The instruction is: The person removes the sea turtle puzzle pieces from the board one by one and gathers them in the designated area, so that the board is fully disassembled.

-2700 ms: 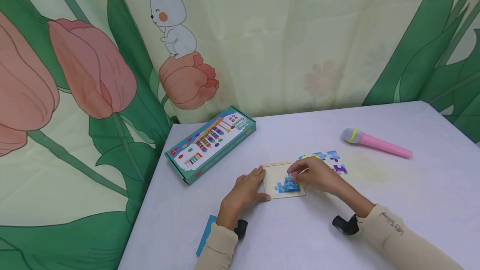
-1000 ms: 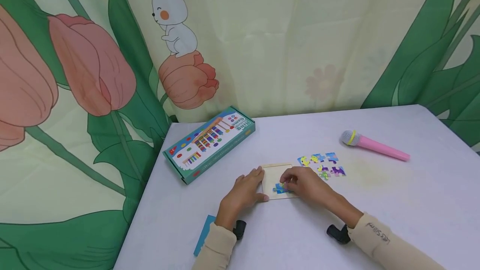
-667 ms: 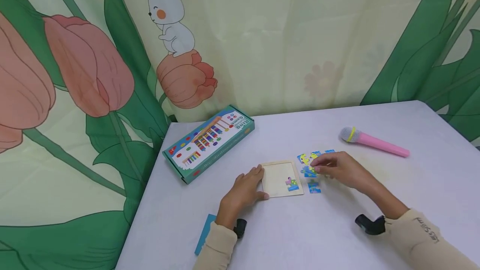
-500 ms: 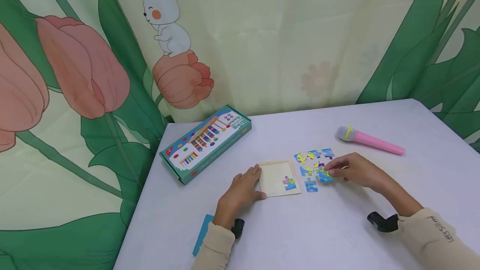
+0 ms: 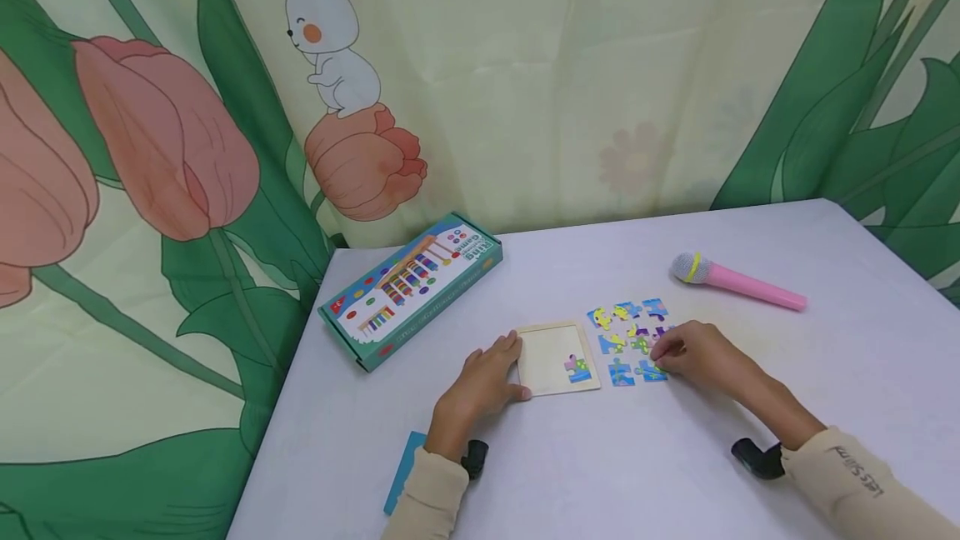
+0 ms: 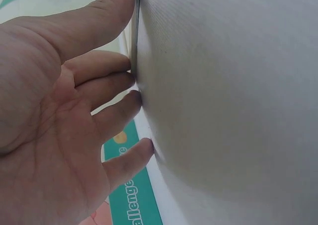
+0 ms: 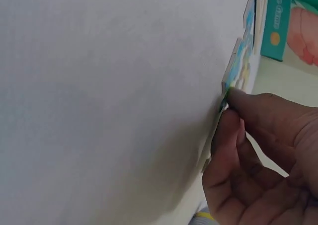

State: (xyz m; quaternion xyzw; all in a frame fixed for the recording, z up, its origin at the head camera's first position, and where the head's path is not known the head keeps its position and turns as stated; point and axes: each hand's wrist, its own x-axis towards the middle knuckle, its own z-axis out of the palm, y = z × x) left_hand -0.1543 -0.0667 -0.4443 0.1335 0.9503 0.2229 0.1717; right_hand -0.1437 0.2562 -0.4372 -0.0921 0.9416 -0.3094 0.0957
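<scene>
In the head view, my left hand rests along the left edge of a shallow wooden puzzle tray, its thumb at the near corner. The left wrist view shows those fingers nearly straight against the tray's side. One pink, green and blue jigsaw piece lies in the tray's near right corner. To the right, my right hand pinches a blue and green jigsaw piece between thumb and forefinger, low at the tabletop. Several loose jigsaw pieces lie beside it in rows, partly hidden by the fingers.
A pink toy microphone lies behind the right hand. Toward the back left is a green game box. A flat blue object shows partly from under the left forearm. A printed curtain hangs behind the white-covered table.
My right hand has moved right from the tray, taking jigsaw pieces out of it; the latest, held up half a second ago, is now down in the near row. The left hand stays.
</scene>
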